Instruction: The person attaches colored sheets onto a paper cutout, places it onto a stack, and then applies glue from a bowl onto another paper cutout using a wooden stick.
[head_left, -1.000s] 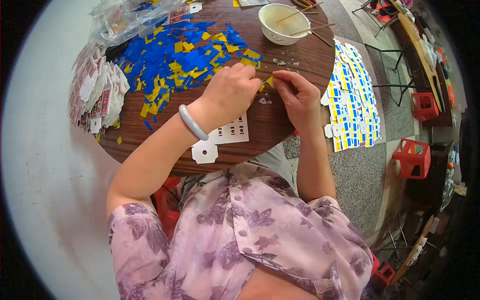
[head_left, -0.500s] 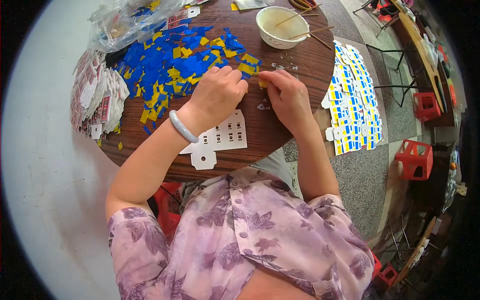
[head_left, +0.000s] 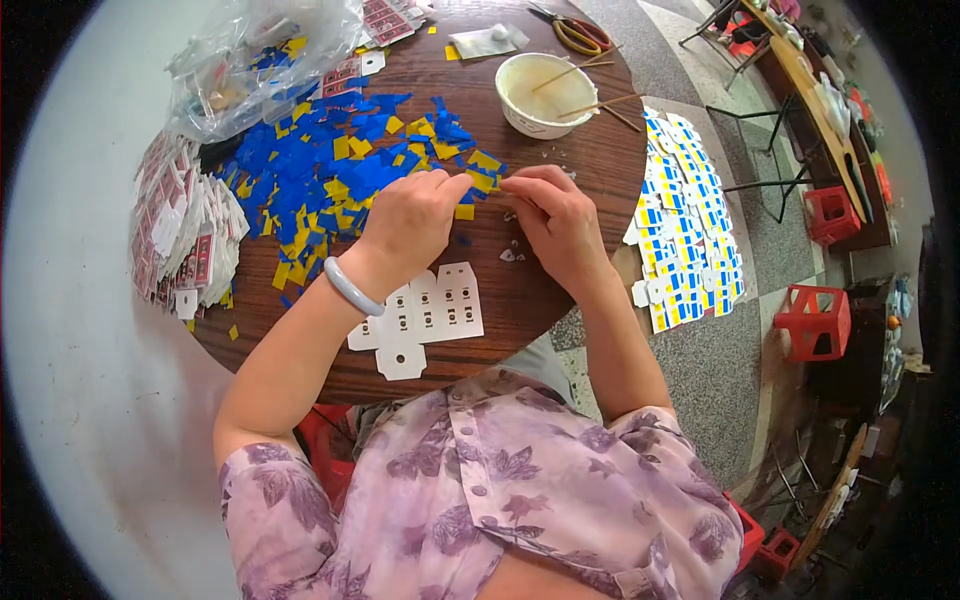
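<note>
My left hand (head_left: 412, 218), with a pale bracelet (head_left: 352, 288) on its wrist, is closed above the near edge of the pile of blue and yellow pieces (head_left: 290, 165). What its fingers pinch is hidden. To its right, my right hand (head_left: 558, 222) is also closed, thumb and forefinger together beside a yellow piece (head_left: 482, 182); anything between them is too small to name. A white die-cut card (head_left: 455, 315) with small printed marks lies flat on the dark round table (head_left: 520, 310), below my left hand and partly under the wrist.
A white bowl (head_left: 520, 115) with thin sticks stands at the back, near scissors (head_left: 582, 38). Stacked printed cards (head_left: 180, 235) and a clear plastic bag (head_left: 260, 60) are on the left. Rows of blue-and-yellow cards (head_left: 690, 220) lie at the right, with red stools (head_left: 812, 322) beyond.
Both hands have shifted left, and the yellow piece earlier seen between them no longer shows there. The whole view has moved, so the table sits lower and more of the white card shows.
</note>
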